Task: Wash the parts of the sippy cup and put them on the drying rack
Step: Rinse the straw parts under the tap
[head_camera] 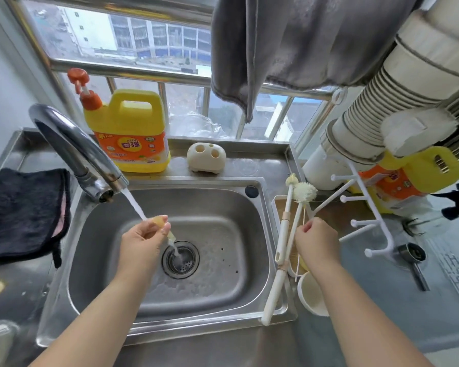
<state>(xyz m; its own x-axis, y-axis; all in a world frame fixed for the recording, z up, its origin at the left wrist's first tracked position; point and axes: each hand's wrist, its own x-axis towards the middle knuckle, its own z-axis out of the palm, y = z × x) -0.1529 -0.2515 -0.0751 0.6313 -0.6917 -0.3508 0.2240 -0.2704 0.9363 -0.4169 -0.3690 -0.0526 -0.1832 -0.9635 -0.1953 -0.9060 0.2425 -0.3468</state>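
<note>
Small yellowish cup part (161,223), maybe the spout or valve, pinched in the fingertips of the left hand (141,234), right under the water stream from the faucet (74,152) and above the drain (180,258) of the sink (223,213). Long axis of the part running down and to the right, toward the drain. Right hand (317,241) well apart to the right, over the tray beside the sink, fingers curled on a thin straw brush (301,242), which stands nearly along near-far. Probably next: bringing the thin brush left to the part, so the right hand travels and the left only turns the opening toward it. Two larger brushes (284,234) lying beside, heads far. White drying rack (366,207) farther right on the counter (382,300), nearer to the right hand. Yellow detergent jug (133,133) behind the faucet, orange label with Chinese writing, not legible enough to read.
</note>
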